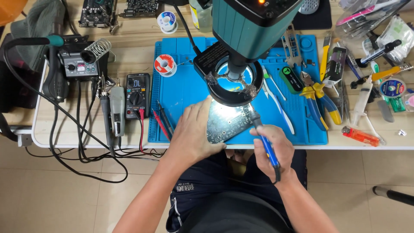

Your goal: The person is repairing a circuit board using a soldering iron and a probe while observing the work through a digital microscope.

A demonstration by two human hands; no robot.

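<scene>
Soldering work on a circuit board (226, 123) is the step in hand, judged from the tool's position. The board lies on the blue mat (181, 86) at the near edge of the worktop (129, 47), directly under the ring light (235, 82) of the green microscope (250, 21), which lights its upper part.

Left hand (194, 129): laid flat, fingers spread and pressing on the board's left portion, steadying it; nothing is clasped in it. Right hand (271, 149): clenched around the blue-handled soldering iron (263, 138) in a pen-style grip, with the tip angled up and left toward the board's right edge under the light. Whether the tip touches the board cannot be told; the contact point is too small to see.

Nearby items: solder spool (164, 65) on the mat to the left, multimeter (138, 92) just beside the mat with its probes (161, 123) lying near the left hand, soldering station (79, 64) farther left, tweezers (276, 95) and pliers (319, 99) to the right, orange lighter (361, 136) at the near edge.

Assessment: the next move calls for a steady board, a fine, well-controlled placement of the tip, and care that the left fingers remain apart from the hot end.
</scene>
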